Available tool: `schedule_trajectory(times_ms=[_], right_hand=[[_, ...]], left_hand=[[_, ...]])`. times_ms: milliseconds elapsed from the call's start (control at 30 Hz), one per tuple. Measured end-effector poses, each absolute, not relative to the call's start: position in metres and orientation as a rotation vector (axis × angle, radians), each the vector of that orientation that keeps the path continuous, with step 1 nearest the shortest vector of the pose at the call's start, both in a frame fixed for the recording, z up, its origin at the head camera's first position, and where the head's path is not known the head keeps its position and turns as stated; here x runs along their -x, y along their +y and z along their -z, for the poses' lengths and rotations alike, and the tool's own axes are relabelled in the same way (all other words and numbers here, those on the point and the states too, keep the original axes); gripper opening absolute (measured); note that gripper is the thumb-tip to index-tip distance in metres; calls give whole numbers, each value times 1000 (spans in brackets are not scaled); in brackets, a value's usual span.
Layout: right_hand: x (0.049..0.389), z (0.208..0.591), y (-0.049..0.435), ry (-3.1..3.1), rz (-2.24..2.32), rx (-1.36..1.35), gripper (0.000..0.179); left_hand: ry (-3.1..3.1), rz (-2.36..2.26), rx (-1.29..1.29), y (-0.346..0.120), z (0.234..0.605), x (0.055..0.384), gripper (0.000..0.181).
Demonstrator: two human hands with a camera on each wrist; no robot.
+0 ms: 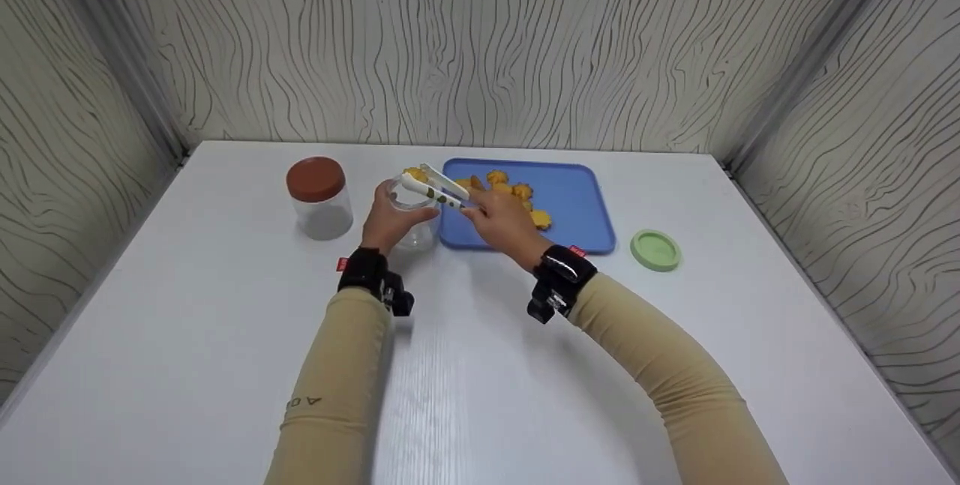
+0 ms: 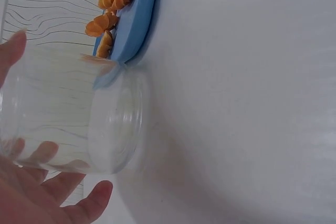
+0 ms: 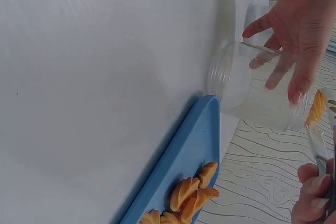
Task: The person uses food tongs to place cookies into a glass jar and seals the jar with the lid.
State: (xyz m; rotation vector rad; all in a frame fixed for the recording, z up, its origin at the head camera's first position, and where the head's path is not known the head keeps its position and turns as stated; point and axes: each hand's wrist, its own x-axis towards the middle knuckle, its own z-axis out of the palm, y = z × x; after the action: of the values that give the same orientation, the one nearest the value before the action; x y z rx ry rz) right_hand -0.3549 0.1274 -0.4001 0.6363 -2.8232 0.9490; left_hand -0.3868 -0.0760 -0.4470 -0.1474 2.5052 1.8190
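Observation:
A clear jar (image 1: 415, 238) stands on the white table, and my left hand (image 1: 388, 223) grips it around the upper part, thumb on one side and fingers on the other. Through its wall in the left wrist view, the jar (image 2: 63, 103) looks empty. My right hand (image 1: 508, 223) holds white tongs (image 1: 441, 196) with dark spots. Between the tong tips is a golden ridged cookie (image 3: 316, 107), right at the jar's mouth. More cookies (image 1: 523, 191) lie on the blue tray (image 1: 579, 208), just right of the jar.
Left of the hands stands another clear jar (image 1: 324, 217) with a reddish-brown lid (image 1: 315, 179) on it. A round pale green lid (image 1: 655, 250) lies right of the tray. Wood-patterned walls (image 1: 450, 50) enclose the table at the back and sides.

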Motion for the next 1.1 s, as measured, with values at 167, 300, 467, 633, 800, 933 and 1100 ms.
schedule_trajectory(times_ms=[167,300,467,633,800,933,1100], right_hand=[[354,401,126,-2851,-918,-647,24],[354,402,130,-2843,-955,-620,26],[354,404,138,-2830,-969,-575,37],[355,405,147,-2802,-977,-546,31],[356,409,161,-2777,-924,-519,28],[355,412,172,-2784,-1028,-490,42],[354,415,183,-2806,-1107,-466,43]], left_hand=[[2479,-1828,156,-77,448,390,101],[2475,-1842,132,-78,448,391,100],[2480,-1853,115,-79,449,390,100],[2496,-1820,118,-79,447,387,101],[2484,-1812,121,-79,445,386,102],[2458,-1823,126,-79,444,386,102],[2445,-1826,133,-79,443,386,102]])
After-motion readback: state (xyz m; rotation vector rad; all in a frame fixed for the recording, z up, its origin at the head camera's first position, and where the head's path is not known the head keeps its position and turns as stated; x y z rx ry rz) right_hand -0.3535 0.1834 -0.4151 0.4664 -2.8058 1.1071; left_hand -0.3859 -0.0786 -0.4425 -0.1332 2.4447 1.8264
